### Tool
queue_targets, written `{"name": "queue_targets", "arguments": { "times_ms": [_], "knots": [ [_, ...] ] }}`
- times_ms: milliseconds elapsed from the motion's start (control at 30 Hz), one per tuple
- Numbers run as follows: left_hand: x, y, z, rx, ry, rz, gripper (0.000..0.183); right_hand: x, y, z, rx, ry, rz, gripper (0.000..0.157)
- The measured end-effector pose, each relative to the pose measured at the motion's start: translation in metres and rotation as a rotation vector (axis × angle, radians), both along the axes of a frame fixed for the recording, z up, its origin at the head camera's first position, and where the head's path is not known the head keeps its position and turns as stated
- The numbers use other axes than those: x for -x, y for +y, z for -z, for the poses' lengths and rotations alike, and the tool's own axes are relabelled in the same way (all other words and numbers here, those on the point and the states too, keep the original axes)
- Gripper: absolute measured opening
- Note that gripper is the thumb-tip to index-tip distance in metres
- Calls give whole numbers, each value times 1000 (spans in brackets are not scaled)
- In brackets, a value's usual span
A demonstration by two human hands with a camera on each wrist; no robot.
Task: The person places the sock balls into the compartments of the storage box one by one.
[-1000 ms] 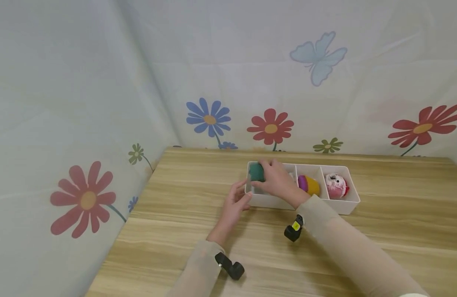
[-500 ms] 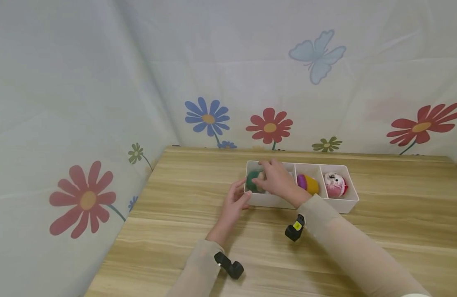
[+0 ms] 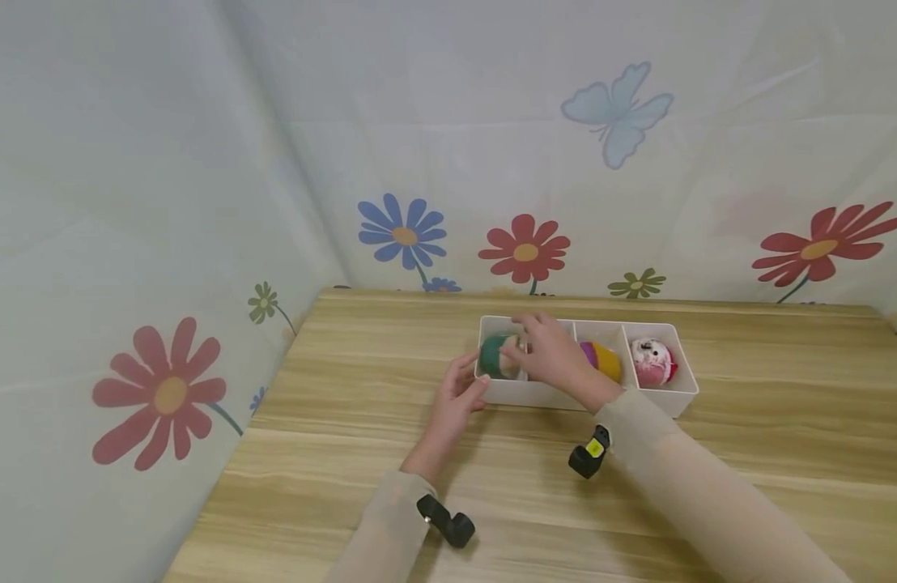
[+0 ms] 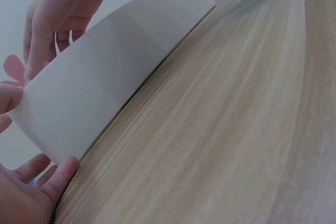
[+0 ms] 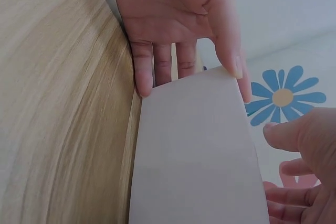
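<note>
A long white divided box [image 3: 543, 395] stands on the wooden table. My left hand [image 3: 448, 405] holds its left end, with the thumb at the upper corner and the other fingers low along the end wall, as the right wrist view shows. In the leftmost compartment lies a round green-and-beige object [image 3: 492, 356], its kind unclear. My right hand [image 3: 558, 356] hovers over the box just right of it, thumb and fingers apart in the right wrist view. It covers much of the neighbouring compartment. Farther right sit a purple-and-yellow piece [image 3: 605, 363] and a white, pink and red ball-like figure [image 3: 654, 362].
The wood-grain table [image 3: 332, 389] reaches back to a pale cloth [image 3: 448, 146] printed with flowers and a butterfly. Another cloth side hangs at the left. Each wrist wears a black camera [image 3: 448, 522].
The green object has gone down into the leftmost compartment and turned, showing its beige side. My right hand has let go of it and shifted slightly right. My left hand keeps its place.
</note>
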State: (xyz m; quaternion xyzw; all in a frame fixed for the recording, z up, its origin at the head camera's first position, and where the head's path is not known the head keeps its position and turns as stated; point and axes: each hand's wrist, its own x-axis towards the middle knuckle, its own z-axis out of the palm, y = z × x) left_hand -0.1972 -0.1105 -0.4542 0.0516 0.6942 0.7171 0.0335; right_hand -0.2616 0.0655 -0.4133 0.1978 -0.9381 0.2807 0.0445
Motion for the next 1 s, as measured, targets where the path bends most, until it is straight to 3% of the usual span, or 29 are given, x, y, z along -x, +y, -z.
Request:
{"name": "queue_targets", "arguments": {
  "times_ms": [600,833,1000],
  "knots": [
    [4,-6,3,11,2,-8,49,-7,29,0,86,1,50,51],
    [4,-10,3,60,25,-41,47,-10,41,0,64,66,41,50],
    [15,-17,14,104,51,-29,47,-14,53,3,74,117,53,49]
  ]
}}
